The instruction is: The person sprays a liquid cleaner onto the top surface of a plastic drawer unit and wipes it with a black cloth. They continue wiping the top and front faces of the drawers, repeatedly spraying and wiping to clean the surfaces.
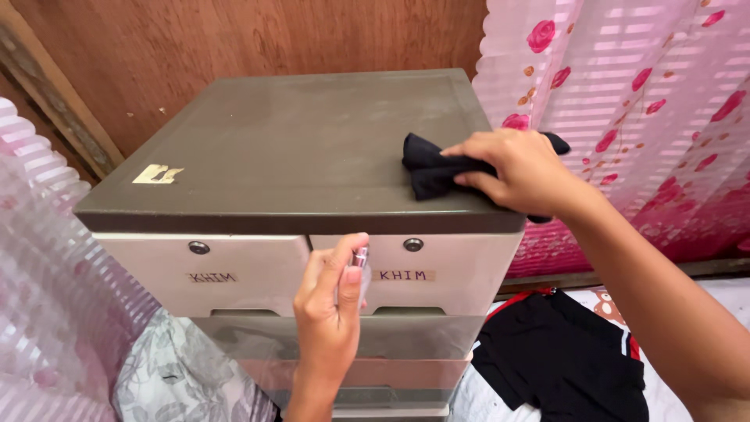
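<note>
The right hand [519,172] is pressing a bunched black cloth [433,168] onto the cabinet top [297,148] — the dusty surface is stretching away to its left. The left hand [332,312] is closing around a small spray bottle [358,262], below and nearer, nozzle up.

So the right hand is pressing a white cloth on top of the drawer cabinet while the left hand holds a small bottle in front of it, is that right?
Not quite: the cloth is black, not white, as the head view shows. The rest holds: the right hand presses it on top of the drawer cabinet, while the left hand holds a small bottle in front of it.
</note>
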